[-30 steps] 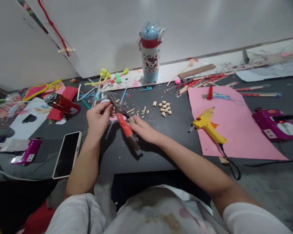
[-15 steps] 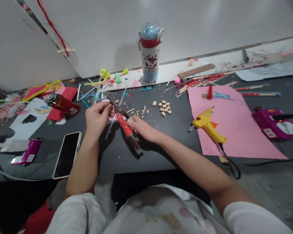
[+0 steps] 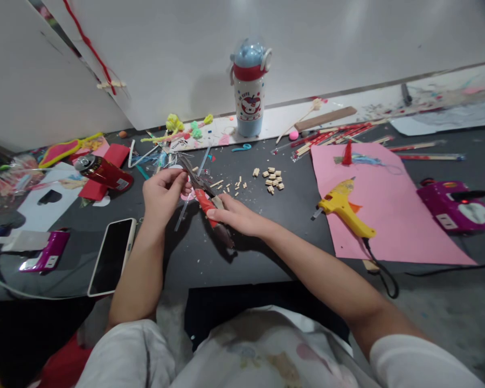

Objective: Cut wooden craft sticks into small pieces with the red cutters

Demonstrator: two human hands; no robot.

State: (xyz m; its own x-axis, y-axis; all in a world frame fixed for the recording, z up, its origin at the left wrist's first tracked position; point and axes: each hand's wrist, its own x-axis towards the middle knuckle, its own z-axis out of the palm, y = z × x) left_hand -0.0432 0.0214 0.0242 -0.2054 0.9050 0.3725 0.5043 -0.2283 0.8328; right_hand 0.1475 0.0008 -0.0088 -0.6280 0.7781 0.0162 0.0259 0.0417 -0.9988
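Note:
My right hand (image 3: 238,215) is closed around the handles of a pair of dark metal pliers (image 3: 204,200), one handle wrapped in red. Their jaws point away and to the left, beside the fingertips of my left hand (image 3: 165,194). Those fingers are pinched together near the jaws; what they hold is too small to make out. Short cut wooden stick pieces (image 3: 227,187) lie scattered just right of the jaws. Beyond them sits a cluster of small wooden bundles (image 3: 272,175). A clear strip (image 3: 181,213) lies under the left hand.
A bottle (image 3: 249,91) stands at the back. To the right, a yellow glue gun (image 3: 347,207) rests on pink paper (image 3: 388,215), near a purple power strip (image 3: 456,207). On the left are a phone (image 3: 112,256) and a tilted red can (image 3: 103,172). Red-patterned sticks (image 3: 335,136) lie behind.
My right hand's grip on the pliers has shifted slightly, with the thumb now lying across the red handle. The left hand stays almost in place.

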